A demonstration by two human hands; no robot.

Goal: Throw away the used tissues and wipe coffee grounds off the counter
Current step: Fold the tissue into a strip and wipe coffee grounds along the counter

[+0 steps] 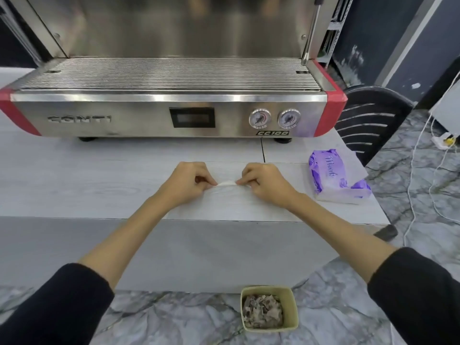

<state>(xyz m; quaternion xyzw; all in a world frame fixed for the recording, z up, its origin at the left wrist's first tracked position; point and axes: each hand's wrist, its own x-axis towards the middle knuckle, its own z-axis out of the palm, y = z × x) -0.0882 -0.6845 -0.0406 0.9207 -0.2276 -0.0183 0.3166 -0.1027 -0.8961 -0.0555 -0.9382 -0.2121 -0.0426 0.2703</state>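
Item: fresh tissue, flat on counter at centre, far edge pinched by left hand and right hand; fold evenly into a thick pad before wiping; bin of used tissues at 6 o'clock.

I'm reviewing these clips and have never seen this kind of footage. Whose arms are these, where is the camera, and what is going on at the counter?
There is one picture, from a camera worn on a person's head, looking down at their own arms. The left hand and right hand each pinch a white tissue lying spread on the pale counter. Behind stands a steel espresso machine. A purple tissue pack lies on the counter to the right. On the floor below, a small bin already holds crumpled, stained tissues.
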